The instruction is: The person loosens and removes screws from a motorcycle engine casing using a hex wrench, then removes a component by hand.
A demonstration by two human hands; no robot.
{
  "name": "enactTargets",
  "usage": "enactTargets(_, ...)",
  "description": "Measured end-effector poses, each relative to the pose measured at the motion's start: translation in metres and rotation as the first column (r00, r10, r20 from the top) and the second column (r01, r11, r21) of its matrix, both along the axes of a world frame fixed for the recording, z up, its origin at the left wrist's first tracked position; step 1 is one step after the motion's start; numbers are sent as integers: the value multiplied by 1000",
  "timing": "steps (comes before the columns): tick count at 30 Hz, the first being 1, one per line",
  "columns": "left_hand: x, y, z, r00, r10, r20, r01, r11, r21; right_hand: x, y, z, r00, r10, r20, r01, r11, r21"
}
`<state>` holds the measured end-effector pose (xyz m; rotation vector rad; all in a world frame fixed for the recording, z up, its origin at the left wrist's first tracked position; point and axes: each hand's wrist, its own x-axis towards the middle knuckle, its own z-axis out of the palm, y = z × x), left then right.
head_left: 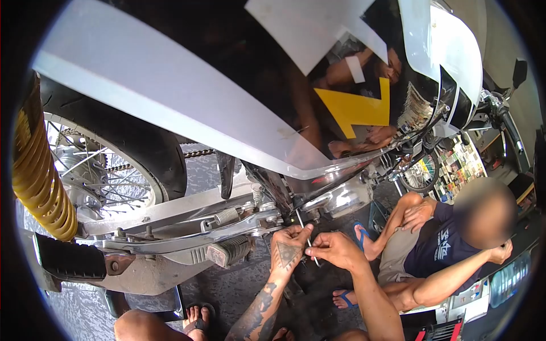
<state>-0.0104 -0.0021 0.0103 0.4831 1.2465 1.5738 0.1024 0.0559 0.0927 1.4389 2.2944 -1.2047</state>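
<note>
A thin metal rod [301, 218] runs down from the underside of a motorcycle [170, 74], near its engine [344, 199]. My left hand [289, 247], with a tattoo on its back, pinches the rod between thumb and fingers. Just to the right, my right hand [336, 250] is closed at the rod's lower part, its thumb and fingertips together beside a small round piece. The rod's lower tip shows below my fingers. Where its upper end meets the motorcycle is too dark to make out.
A footrest [229, 251] and a coil spring [227, 216] are left of my hands. A yellow shock absorber [42, 170] and spoked wheel [96, 170] lie farther left. Another person [438, 244] sits at the right, feet near my right forearm. A red and black object [441, 331] is at the lower right.
</note>
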Motion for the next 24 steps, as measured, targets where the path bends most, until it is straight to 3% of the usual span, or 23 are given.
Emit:
enactTargets(3,6,4,-3,994,61,90,-66,996,58,7,1,-13,991,-18,-136,21,1000,18)
enactTargets(5,-1,-1,8,928,-33,371,8,998,68,7,-1,-10,991,17,-135,-20,1000,-22)
enactTargets(9,-7,-4,9,896,-180,405,131,981,146,7,0,-7,984,52,-168,-66,995,-77)
enactTargets(13,-5,-5,5,899,-124,419,78,989,124,4,0,-8,989,-24,-144,12,996,-85)
enactTargets(15,1,-1,-1,988,8,152,-6,1000,-14,0,-1,-7,998,-57,30,56,998,29)
enactTargets(19,3,0,-7,988,-3,155,3,1000,-1,8,-3,-17,1000,-14,-22,16,997,78)
enactTargets(21,1,0,-1,946,-44,322,24,997,67,9,-5,-15,979,-61,-192,48,996,-73)
enactTargets(24,-8,-8,11,905,-171,389,130,983,128,14,-1,-18,972,-27,-231,-2,992,-125)
